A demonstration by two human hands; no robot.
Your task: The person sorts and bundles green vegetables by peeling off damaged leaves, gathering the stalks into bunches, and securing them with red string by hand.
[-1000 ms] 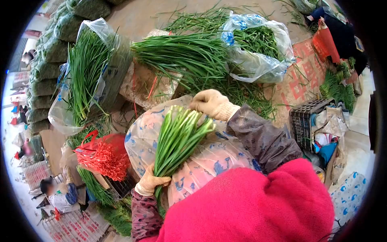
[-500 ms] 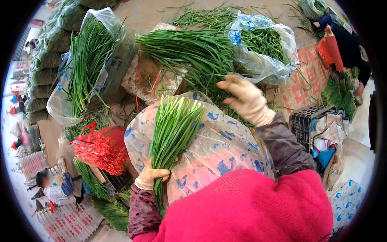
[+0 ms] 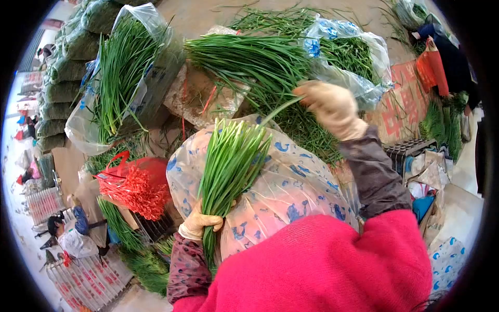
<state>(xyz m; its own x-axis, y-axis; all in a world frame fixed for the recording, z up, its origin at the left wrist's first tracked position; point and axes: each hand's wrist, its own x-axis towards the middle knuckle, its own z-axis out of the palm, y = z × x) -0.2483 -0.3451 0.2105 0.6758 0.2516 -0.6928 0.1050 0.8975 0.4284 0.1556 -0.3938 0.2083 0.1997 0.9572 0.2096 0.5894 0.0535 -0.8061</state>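
My gloved left hand [image 3: 200,222] is wrapped round the lower part of a bunch of garlic chives [image 3: 230,164], whose pale ends point away from me. The bunch lies over my lap, on a clear plastic sheet [image 3: 296,182] with blue prints. Out to the right, my gloved right hand [image 3: 333,108] is slightly blurred, its fingers pinched on a thin chive blade [image 3: 281,109] that stretches back toward the pale ends. Just beyond that hand lies a large heap of chives [image 3: 249,54], resting on a block [image 3: 208,104].
An open bag of chives [image 3: 122,78] stands at the back left; another bag [image 3: 382,60] holds loose cuttings at the back right. Red ties [image 3: 138,195] sit in a red bag on the left. A black crate [image 3: 408,151] stands right. One person [image 3: 73,234] sits far left.
My right hand, open-fingered before, has closed on a blade and drawn it out from the bunch's pale ends. The left hand keeps its hold; the view has shifted slightly.
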